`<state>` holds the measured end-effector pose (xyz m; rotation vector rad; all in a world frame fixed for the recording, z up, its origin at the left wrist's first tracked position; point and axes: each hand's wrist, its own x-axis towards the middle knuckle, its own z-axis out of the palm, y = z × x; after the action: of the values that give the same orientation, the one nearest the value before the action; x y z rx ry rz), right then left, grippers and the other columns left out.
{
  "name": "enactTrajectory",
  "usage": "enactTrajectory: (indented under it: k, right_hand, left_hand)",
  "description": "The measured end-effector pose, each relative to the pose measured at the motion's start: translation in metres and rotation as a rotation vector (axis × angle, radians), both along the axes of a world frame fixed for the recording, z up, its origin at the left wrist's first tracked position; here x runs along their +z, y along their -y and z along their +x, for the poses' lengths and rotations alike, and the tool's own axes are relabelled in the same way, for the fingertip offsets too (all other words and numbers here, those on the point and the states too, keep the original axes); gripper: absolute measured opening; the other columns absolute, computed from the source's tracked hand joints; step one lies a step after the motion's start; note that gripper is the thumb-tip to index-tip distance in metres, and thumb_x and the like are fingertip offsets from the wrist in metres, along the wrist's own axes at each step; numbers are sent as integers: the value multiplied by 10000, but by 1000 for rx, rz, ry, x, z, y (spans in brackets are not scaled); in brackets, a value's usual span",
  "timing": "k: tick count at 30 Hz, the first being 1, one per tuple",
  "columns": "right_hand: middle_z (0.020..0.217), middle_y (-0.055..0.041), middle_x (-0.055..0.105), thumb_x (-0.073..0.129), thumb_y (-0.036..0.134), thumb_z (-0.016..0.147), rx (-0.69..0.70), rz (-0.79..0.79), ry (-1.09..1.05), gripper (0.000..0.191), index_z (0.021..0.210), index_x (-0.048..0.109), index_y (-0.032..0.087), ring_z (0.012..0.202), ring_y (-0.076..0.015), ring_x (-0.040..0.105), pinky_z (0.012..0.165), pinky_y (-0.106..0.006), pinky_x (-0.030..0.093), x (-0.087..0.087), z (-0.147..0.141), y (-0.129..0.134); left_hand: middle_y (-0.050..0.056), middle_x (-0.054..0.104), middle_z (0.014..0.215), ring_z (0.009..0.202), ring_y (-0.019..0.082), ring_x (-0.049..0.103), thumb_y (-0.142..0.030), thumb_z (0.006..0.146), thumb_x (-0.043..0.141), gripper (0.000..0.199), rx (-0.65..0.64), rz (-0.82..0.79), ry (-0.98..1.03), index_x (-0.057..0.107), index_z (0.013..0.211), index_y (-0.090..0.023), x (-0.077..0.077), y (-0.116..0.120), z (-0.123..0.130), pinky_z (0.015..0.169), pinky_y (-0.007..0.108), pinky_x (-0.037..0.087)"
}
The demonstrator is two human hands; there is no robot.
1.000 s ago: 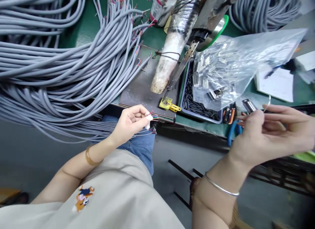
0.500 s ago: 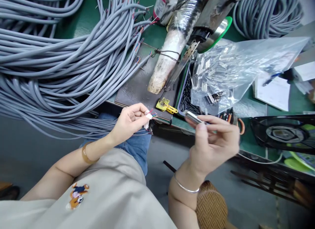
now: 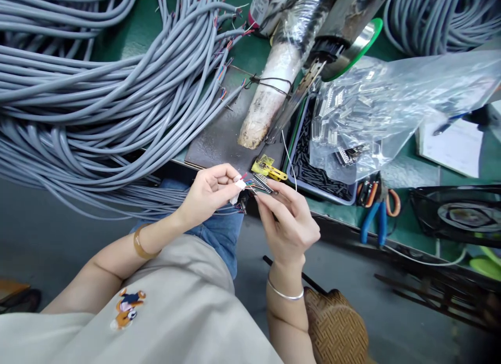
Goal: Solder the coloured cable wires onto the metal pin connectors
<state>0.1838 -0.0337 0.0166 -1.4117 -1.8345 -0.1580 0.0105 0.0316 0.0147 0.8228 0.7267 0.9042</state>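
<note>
My left hand [image 3: 213, 192] is closed on the end of a grey cable, where white wrapping [image 3: 237, 189] surrounds a fan of thin coloured wires [image 3: 249, 183]. Between the fingertips of my right hand [image 3: 287, 215] is a metal multi-pin connector [image 3: 262, 182], held right beside the wire ends. I cannot tell whether any wire touches its pins. A yellow cutter [image 3: 276, 172] lies on the dark board just beyond the connector. A thin white strand [image 3: 289, 158] rises behind my right fingers.
Bundled grey cables [image 3: 129, 98] fill the left. Ahead, a wrapped tube [image 3: 266, 93] slants down over the dark board [image 3: 215, 145]. To the right are a tray of black pieces [image 3: 303, 163], a plastic bag of connectors [image 3: 360, 108], blue-handled pliers [image 3: 374, 220] and a fan [image 3: 457, 215].
My right hand has moved left from near the tray, bringing the connector up to the coloured wires. The pliers at the right are now uncovered. My left hand has barely moved.
</note>
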Motion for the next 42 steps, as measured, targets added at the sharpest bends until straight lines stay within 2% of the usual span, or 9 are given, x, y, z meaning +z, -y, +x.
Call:
enactTrajectory:
  k: [8, 11, 15, 22, 25, 29, 31, 35, 42]
  right_hand:
    - [1077, -40, 774, 694, 138, 898, -82, -22, -404, 116, 950, 705, 240, 993, -212, 758, 823, -397, 659, 8, -9, 3]
    - [1054, -47, 774, 670, 172, 919, -113, -52, -540, 53, 916, 677, 224, 965, -202, 760, 785, -366, 657, 6, -11, 3]
    - [1049, -36, 784, 705, 159, 895, -109, -52, -561, 78, 908, 664, 225, 952, -176, 766, 757, -299, 633, -1, -14, 2]
    - [1033, -53, 790, 680, 196, 923, -117, -66, -551, 35, 913, 653, 215, 959, -193, 778, 783, -330, 635, -9, -17, -3]
    - [1034, -52, 793, 696, 199, 910, -129, -57, -557, 46, 903, 655, 217, 939, -195, 780, 741, -317, 629, -8, -14, -3]
    - [1017, -61, 793, 709, 210, 899, -162, -29, -564, 50, 902, 659, 208, 913, -216, 785, 718, -344, 632, -7, -10, -2]
    - [1008, -62, 794, 721, 209, 889, -165, 10, -594, 57, 902, 666, 208, 900, -217, 784, 700, -346, 630, -6, -10, -2]
    - [1004, -51, 799, 747, 177, 860, -150, 65, -642, 98, 933, 691, 210, 910, -215, 783, 703, -337, 620, -5, -15, -3]
    - [1018, -57, 802, 756, 124, 839, -121, 89, -550, 135, 941, 715, 202, 922, -235, 788, 721, -356, 618, -4, -20, 2]
  left_hand:
    - [-65, 495, 564, 475, 26, 358, -293, 739, 819, 265, -38, -44, -17, 598, 738, -147, 7, 0, 1, 451, 157, 266]
    - [-56, 520, 570, 475, 31, 376, -298, 736, 831, 267, -29, -16, -24, 610, 736, -148, 7, 0, 1, 445, 163, 278]
    - [-33, 583, 658, 480, 24, 409, -301, 739, 845, 249, 28, 46, -28, 654, 742, -142, 6, 0, 3, 435, 166, 319]
    - [17, 661, 805, 462, 3, 431, -299, 772, 841, 226, 85, 98, -27, 703, 739, -123, 2, -1, 7, 389, 151, 316]
    - [53, 712, 823, 465, 26, 483, -334, 793, 843, 210, -38, 130, 77, 751, 773, -146, -7, -6, -2, 387, 153, 348]
    - [123, 707, 653, 499, 183, 653, -510, 783, 823, 360, -462, 197, 240, 771, 653, -178, -29, -19, -29, 418, 266, 483]
    - [104, 625, 501, 384, 177, 582, -612, 684, 854, 496, -483, 189, 305, 691, 481, -189, -41, -23, -42, 384, 289, 454]
    - [104, 597, 451, 417, 196, 619, -717, 571, 851, 602, -533, 94, 214, 613, 361, -206, -55, -26, -51, 367, 279, 432]
    - [96, 580, 409, 328, 190, 576, -721, 602, 826, 621, -576, 219, 326, 590, 358, -200, -57, -26, -48, 367, 290, 456]
